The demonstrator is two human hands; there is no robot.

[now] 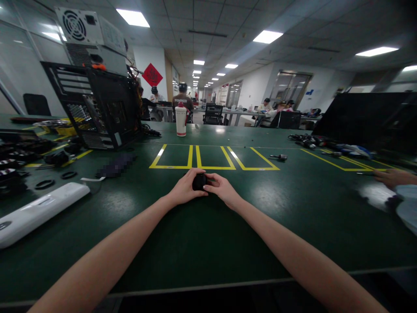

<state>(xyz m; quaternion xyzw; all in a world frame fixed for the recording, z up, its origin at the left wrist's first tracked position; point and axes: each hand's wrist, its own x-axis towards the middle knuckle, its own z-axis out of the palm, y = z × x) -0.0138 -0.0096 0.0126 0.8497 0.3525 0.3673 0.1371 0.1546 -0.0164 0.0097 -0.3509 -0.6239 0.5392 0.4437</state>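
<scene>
Forearms (106,256) foremost; black object (199,182) between left hand (184,189) and right hand (223,190), both half-curled, gripping it.

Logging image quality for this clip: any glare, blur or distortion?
Head view: pale glare on the green table either side of the left hand and right hand; same view, the black object they hold shows little detail; head view, edges look stretched.

1. Setting: a shared office used as an electronics workshop.
2. My green worktable (202,243), marked with yellow tape (216,168); 3 outlines lie before me.
3. To my left, a computer case (120,102) with a power supply (112,34) stacked above it.
4. Beyond: people (183,103) at desks (235,111), an office chair (213,114), a tiled ceiling (233,24) with panel lights (267,36).
</scene>
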